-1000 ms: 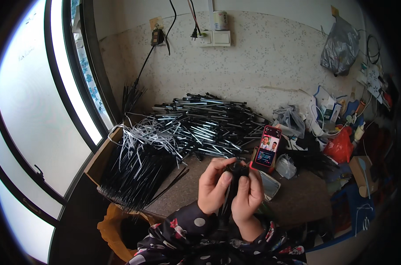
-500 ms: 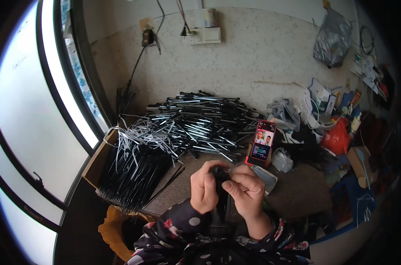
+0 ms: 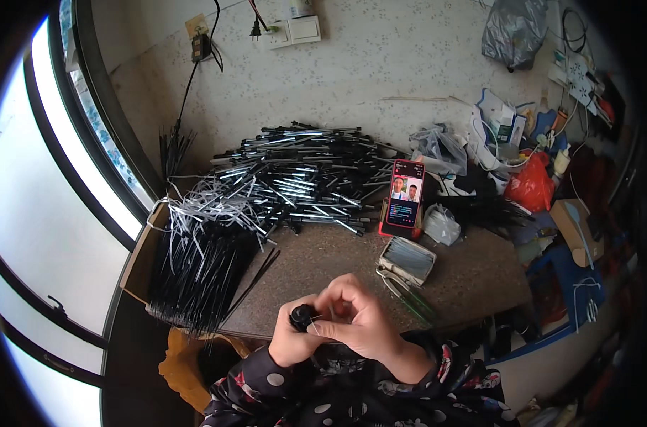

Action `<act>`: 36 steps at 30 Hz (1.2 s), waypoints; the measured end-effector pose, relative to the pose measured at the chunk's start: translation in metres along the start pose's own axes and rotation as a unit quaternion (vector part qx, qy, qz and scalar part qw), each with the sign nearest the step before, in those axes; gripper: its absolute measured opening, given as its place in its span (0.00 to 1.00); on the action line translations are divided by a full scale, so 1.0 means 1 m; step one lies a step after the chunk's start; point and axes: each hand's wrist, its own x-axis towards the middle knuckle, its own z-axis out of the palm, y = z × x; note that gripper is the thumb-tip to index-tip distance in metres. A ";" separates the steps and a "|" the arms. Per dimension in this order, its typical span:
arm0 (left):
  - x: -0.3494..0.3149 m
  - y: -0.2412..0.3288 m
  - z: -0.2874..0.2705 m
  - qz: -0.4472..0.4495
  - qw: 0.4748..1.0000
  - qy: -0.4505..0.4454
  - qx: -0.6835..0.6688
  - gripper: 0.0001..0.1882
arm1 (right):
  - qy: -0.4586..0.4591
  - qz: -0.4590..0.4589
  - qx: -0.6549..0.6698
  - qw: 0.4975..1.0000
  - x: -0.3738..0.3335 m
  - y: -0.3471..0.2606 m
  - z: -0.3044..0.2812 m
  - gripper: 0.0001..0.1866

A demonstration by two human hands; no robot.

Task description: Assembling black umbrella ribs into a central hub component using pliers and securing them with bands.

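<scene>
Black round-ended piece [image 3: 303, 317], held over the near edge of the worktop [image 3: 466, 281]: wrapped by the left hand [image 3: 289, 345], pinched at its top by the right hand [image 3: 366, 331], with a pale thin strand [image 3: 316, 324] sticking out near the right thumb. Judging by that strand, only partly worked; lower end hidden. Heaped at 11 to 12 o'clock from the hands, many silver-and-black rods [image 3: 295, 181]; whether finished or waiting, cannot tell. Between 9 and 10 o'clock, a thick stock of black strips [image 3: 195, 281], apparently much left, with tangled white ties [image 3: 209, 206] across its far end. At 2 o'clock, a small box of thin grey lengths [image 3: 407, 260]; beside it, green-handled pliers [image 3: 413, 302], partly blocking a straight reach there. At 1 o'clock, a lit phone [image 3: 407, 192]; farther out at 2 o'clock, a red plastic bag [image 3: 530, 183].
</scene>
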 end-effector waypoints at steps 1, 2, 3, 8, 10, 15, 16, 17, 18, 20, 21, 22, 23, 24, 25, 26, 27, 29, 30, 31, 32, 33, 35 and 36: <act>-0.001 0.000 0.000 -0.004 1.000 0.009 0.000 0.11 | 0.000 0.001 0.000 1.000 -0.001 -0.005 0.001 0.11; -0.002 -0.001 0.000 -0.008 1.000 0.018 0.000 0.11 | 0.023 -0.088 -0.126 0.988 -0.002 -0.011 0.001 0.12; -0.004 -0.002 0.001 -0.010 1.000 0.018 -0.001 0.11 | 0.045 -0.174 -0.249 0.952 -0.003 -0.016 0.001 0.13; -0.003 0.005 0.006 0.089 0.989 0.047 0.109 0.11 | 0.053 -0.220 -0.283 0.932 -0.017 -0.008 0.003 0.15; -0.004 0.020 0.008 0.127 0.990 0.002 0.060 0.11 | 0.029 -0.238 -0.300 0.923 -0.027 -0.012 -0.004 0.17; -0.013 0.031 -0.015 0.075 0.995 -0.043 -0.041 0.11 | 0.018 -0.155 -0.444 0.882 -0.043 0.015 -0.067 0.22; -0.014 0.023 -0.019 0.068 0.997 -0.026 -0.034 0.11 | 0.044 -0.045 -0.451 0.890 -0.045 0.033 -0.083 0.24; -0.014 0.013 -0.024 0.063 0.998 -0.008 -0.027 0.12 | 0.045 -0.052 -0.453 0.889 -0.062 0.058 -0.100 0.24; -0.013 0.006 -0.027 0.057 0.998 0.009 -0.018 0.12 | 0.010 0.005 -0.606 0.795 -0.087 0.083 -0.114 0.26; -0.008 -0.002 -0.026 0.048 0.999 0.005 -0.012 0.13 | -0.019 0.056 -0.737 0.673 -0.115 0.111 -0.118 0.28; -0.004 -0.006 -0.024 0.031 0.999 0.003 -0.008 0.14 | -0.053 0.124 -0.733 0.667 -0.118 0.115 -0.112 0.28; -0.004 -0.008 -0.021 0.010 1.000 0.002 -0.006 0.15 | -0.090 0.193 -0.723 0.657 -0.120 0.118 -0.109 0.29; -0.003 -0.007 -0.018 0.012 1.000 0.005 -0.004 0.15 | -0.091 0.189 -0.723 0.658 -0.118 0.125 -0.110 0.29; 0.001 -0.005 -0.014 0.006 1.000 -0.010 0.004 0.15 | -0.059 0.250 -0.558 0.789 -0.118 0.137 -0.112 0.27; 0.005 -0.003 -0.011 -0.001 1.000 -0.024 0.012 0.15 | -0.026 0.299 -0.365 0.881 -0.117 0.148 -0.114 0.25; 0.007 -0.001 -0.010 -0.009 0.999 -0.032 0.021 0.15 | 0.001 0.335 -0.153 0.930 -0.114 0.153 -0.112 0.23; 0.009 0.000 -0.012 -0.011 0.999 -0.021 0.024 0.15 | -0.010 0.335 -0.149 0.930 -0.113 0.151 -0.110 0.23; 0.013 -0.003 -0.018 0.013 0.999 0.003 0.030 0.14 | -0.047 0.203 -0.228 0.951 -0.098 0.115 -0.100 0.18; 0.012 -0.003 -0.023 0.022 0.999 0.019 0.034 0.14 | -0.068 0.135 -0.260 0.954 -0.089 0.090 -0.091 0.16; 0.011 -0.002 -0.027 0.017 0.999 0.032 0.039 0.14 | -0.087 0.065 -0.290 0.951 -0.080 0.064 -0.082 0.14; 0.009 0.003 -0.030 0.018 0.997 0.060 0.056 0.13 | -0.107 -0.011 -0.311 0.944 -0.070 0.040 -0.074 0.11; 0.009 0.004 -0.033 0.020 0.994 0.080 0.067 0.13 | -0.120 -0.085 -0.335 0.931 -0.064 0.023 -0.067 0.10; 0.006 0.002 -0.038 0.019 0.991 0.106 0.081 0.12 | -0.113 -0.127 -0.398 0.901 -0.057 0.003 -0.060 0.10; 0.004 0.002 -0.038 0.015 0.989 0.115 0.093 0.12 | -0.096 -0.168 -0.467 0.863 -0.055 -0.006 -0.058 0.10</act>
